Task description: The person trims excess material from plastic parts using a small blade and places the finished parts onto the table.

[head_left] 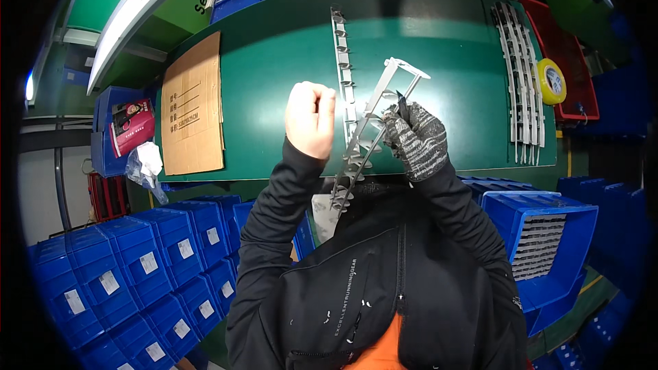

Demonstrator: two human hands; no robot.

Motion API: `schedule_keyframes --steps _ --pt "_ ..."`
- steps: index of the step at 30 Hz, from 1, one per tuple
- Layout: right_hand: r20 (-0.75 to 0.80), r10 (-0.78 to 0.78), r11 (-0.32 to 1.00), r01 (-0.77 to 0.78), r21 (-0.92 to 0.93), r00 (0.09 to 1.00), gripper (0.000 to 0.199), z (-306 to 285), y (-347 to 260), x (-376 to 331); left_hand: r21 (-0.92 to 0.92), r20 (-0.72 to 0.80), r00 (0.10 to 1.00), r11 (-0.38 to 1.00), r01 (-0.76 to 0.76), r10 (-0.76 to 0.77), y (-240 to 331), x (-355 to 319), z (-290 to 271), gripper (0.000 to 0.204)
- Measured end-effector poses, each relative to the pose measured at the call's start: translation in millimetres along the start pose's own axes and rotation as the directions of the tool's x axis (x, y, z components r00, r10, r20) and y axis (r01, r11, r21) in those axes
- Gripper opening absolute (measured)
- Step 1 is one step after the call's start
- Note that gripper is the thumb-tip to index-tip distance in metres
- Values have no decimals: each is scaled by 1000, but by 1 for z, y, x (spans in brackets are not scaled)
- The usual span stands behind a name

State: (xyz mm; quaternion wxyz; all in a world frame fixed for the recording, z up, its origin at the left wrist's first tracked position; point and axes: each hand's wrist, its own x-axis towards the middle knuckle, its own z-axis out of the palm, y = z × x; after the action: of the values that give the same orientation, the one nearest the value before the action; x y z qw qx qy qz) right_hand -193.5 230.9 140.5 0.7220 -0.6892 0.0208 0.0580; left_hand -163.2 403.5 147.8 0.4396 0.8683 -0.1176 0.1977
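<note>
My bare left hand point(310, 120) is closed, held up just left of the metal strips; whatever its curled fingers may hold is hidden. In a grey knit glove, my right hand point(416, 138) grips a long narrow metal frame point(375, 99) with curved fins between its two rails. That frame slants from the table's middle down toward my jacket. A small dark pointed tool point(402, 105) sticks up from the gloved fingers. Behind the frame, another finned metal strip point(343, 55) lies lengthwise on the green table point(274, 48), partly covered by the frame.
Several finned strips point(519, 82) lie at the table's right, beside a yellow tape roll point(551, 82) and a red bin point(558, 34). Flat cardboard point(193, 106) lies on the left. Blue crates point(147, 260) are stacked lower left; an open blue crate point(576, 233) with metal parts stands lower right.
</note>
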Motion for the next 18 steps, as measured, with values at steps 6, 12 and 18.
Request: schedule_keyframes --steps 6,12,18 --pt "-16 66 983 -63 171 998 14 -4 -4 1 -203 99 967 947 249 -233 -37 -16 -18 24" --pt "-171 2 882 79 465 985 16 -48 -13 25 -255 457 768 761 596 -449 -70 -67 -22 10" --pt "-278 -75 797 226 560 957 22 -78 -30 42 -264 756 541 584 767 -369 -51 -74 -38 21"
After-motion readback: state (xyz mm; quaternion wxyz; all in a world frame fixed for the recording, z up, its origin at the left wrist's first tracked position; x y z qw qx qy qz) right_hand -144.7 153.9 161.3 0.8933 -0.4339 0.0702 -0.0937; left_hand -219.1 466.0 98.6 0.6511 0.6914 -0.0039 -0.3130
